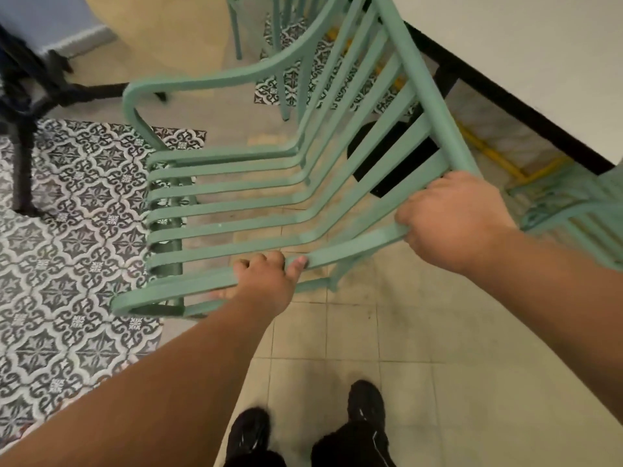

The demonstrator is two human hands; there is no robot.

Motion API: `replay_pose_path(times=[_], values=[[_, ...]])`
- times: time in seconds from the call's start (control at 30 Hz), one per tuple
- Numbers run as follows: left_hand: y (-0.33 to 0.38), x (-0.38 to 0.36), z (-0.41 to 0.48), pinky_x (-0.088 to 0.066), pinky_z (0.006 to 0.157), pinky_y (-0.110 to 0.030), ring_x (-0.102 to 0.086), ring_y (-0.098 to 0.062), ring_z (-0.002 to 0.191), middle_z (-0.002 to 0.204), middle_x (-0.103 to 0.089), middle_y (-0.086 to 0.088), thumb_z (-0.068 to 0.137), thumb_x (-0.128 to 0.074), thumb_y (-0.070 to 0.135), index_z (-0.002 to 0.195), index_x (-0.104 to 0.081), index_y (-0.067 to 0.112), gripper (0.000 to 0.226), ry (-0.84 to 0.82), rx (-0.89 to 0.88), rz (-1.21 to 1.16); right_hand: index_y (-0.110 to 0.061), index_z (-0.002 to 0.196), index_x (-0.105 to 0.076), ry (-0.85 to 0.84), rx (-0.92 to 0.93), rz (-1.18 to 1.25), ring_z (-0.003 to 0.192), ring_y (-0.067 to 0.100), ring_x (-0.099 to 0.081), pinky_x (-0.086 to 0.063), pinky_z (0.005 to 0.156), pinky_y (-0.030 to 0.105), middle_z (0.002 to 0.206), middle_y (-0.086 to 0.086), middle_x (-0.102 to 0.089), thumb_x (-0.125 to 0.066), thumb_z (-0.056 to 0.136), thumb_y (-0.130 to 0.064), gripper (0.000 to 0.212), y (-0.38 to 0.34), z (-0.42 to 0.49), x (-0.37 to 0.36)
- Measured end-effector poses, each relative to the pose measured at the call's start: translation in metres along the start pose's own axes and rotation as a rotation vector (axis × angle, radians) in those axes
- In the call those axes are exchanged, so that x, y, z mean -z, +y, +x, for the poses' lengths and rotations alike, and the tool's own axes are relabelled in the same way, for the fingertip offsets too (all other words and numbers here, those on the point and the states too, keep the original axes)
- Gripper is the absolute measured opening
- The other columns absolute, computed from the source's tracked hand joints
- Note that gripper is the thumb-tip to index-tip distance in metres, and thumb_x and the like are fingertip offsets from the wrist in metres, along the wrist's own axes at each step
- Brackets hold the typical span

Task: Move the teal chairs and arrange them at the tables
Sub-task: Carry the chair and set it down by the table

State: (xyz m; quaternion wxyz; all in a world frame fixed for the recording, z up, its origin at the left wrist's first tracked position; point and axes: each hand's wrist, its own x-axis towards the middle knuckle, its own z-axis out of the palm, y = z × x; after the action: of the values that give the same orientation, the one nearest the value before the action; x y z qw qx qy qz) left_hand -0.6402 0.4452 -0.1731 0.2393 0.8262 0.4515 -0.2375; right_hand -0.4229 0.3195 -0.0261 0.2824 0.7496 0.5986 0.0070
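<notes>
Both hands gripped the teal chair [354, 247] — left hand [266, 281] curled round the near armrest, right hand [455, 224] wrapped over the backrest's top corner — which hung tilted, seemingly off the floor, its back toward the white table [539, 62] at right, nearer the right hand.

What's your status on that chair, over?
Both on: left hand grips the near side rail, right hand the back's top corner. Teal chair tilted, beside the white table. Close by: second chair ahead, third chair right.
</notes>
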Motion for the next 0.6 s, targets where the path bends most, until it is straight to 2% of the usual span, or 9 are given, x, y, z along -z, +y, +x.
replay_pose_path(times=[0.07,0.17,0.23,0.27,0.4,0.47,0.53,0.6], values=[[0.005,-0.002,-0.002,-0.029,0.108,-0.057,-0.041,-0.037,0.128,0.132,-0.05,-0.012,0.1,-0.016,0.065,0.138,-0.046,0.02,0.066,0.058,0.062,-0.008,-0.035,0.08,-0.065,-0.007,-0.006,-0.017,0.079,0.018,-0.062,-0.047,0.082,0.033,0.073,-0.012,-0.061,-0.059,0.086,-0.033,0.009,0.001,0.002,0.0],[0.009,-0.001,-0.009,-0.025,0.108,-0.068,-0.032,-0.035,0.134,0.139,-0.047,-0.01,0.101,-0.017,0.067,0.133,-0.049,0.022,0.064,0.028,0.096,-0.053,-0.035,0.08,-0.065,0.02,-0.009,-0.02,0.079,0.018,-0.062,-0.043,0.078,0.031,0.072,-0.013,-0.061,-0.06,0.087,-0.032,0.009,-0.001,0.001,0.0],[0.007,0.002,-0.009,-0.023,0.105,-0.077,-0.031,-0.037,0.132,0.135,-0.049,-0.009,0.098,-0.018,0.071,0.13,-0.052,0.025,0.066,0.03,0.089,-0.081,-0.036,0.08,-0.064,0.04,-0.023,-0.014,0.078,0.017,-0.061,-0.035,0.073,0.031,0.072,-0.013,-0.059,-0.06,0.088,-0.032,0.01,-0.003,-0.001,0.003],[0.005,0.002,-0.008,-0.023,0.104,-0.077,-0.032,-0.037,0.13,0.133,-0.05,-0.009,0.097,-0.019,0.072,0.128,-0.053,0.025,0.066,0.034,0.082,-0.078,-0.036,0.079,-0.063,0.048,-0.027,-0.007,0.078,0.017,-0.061,-0.033,0.072,0.031,0.071,-0.013,-0.059,-0.059,0.089,-0.032,0.012,-0.004,-0.002,0.004],[-0.002,0.003,-0.007,-0.028,0.103,-0.051,-0.04,-0.033,0.122,0.124,-0.056,-0.009,0.099,-0.019,0.069,0.119,-0.054,0.02,0.063,0.063,-0.027,-0.015,-0.032,0.068,-0.049,0.053,-0.036,-0.009,0.074,0.018,-0.056,-0.032,0.073,0.032,0.067,-0.012,-0.052,-0.058,0.089,-0.028,0.024,-0.01,-0.007,0.006],[-0.013,-0.006,0.003,-0.031,0.105,-0.053,-0.045,-0.031,0.116,0.115,-0.059,-0.005,0.088,-0.005,0.083,0.104,-0.048,0.031,0.069,0.085,-0.015,-0.014,-0.031,0.066,-0.041,0.032,-0.035,0.008,0.071,0.019,-0.049,-0.031,0.074,0.032,0.065,-0.011,-0.044,-0.057,0.09,-0.024,0.029,-0.015,-0.01,0.008],[-0.021,-0.01,0.006,-0.033,0.105,-0.066,-0.046,-0.031,0.115,0.109,-0.057,-0.003,0.077,0.006,0.093,0.095,-0.042,0.039,0.074,0.085,0.014,-0.046,-0.031,0.071,-0.043,0.01,-0.025,0.026,0.072,0.019,-0.045,-0.032,0.077,0.032,0.065,-0.01,-0.041,-0.056,0.09,-0.021,0.025,-0.02,-0.013,0.011],[-0.021,-0.008,0.003,-0.029,0.108,-0.07,-0.04,-0.032,0.12,0.115,-0.054,-0.003,0.086,-0.006,0.087,0.106,-0.048,0.035,0.069,0.042,0.04,-0.054,-0.032,0.074,-0.047,0.002,-0.032,0.04,0.072,0.019,-0.044,-0.03,0.078,0.031,0.066,-0.01,-0.041,-0.056,0.09,-0.019,0.022,-0.023,-0.017,0.016]])
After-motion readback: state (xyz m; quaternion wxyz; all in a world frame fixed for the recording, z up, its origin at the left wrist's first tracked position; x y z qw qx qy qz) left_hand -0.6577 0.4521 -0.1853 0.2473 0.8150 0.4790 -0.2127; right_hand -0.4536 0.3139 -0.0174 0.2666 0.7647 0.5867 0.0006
